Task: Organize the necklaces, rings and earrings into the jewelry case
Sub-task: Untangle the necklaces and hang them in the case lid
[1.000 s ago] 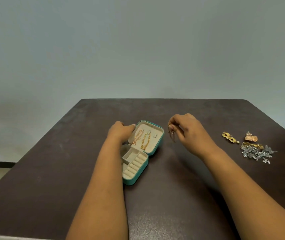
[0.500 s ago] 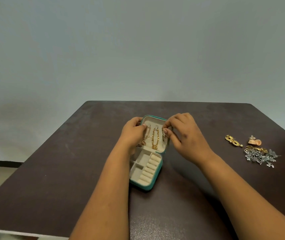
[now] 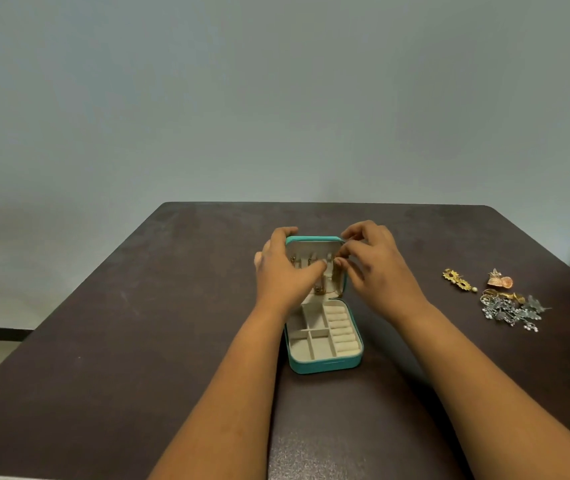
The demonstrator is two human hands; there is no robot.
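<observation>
Necklace-hanging step: left hand (image 3: pixel 282 271) grips the open jewelry case (image 3: pixel 325 356) lid mid-counter (image 3: pixel 172 306), right hand (image 3: pixel 368 268) fingers pinch a necklace (image 3: pixel 337 284) at the lid hooks; next, likely hook it, then fetch loose jewelry (image 3: pixel 505 306) at right.

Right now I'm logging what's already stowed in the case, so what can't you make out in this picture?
- Head view: necklaces in the jewelry case lid are mostly hidden behind the left hand.
- Head view: what the right hand pinches is too small to tell.
- Head view: the jewelry pile is too small and tangled to count.
</observation>
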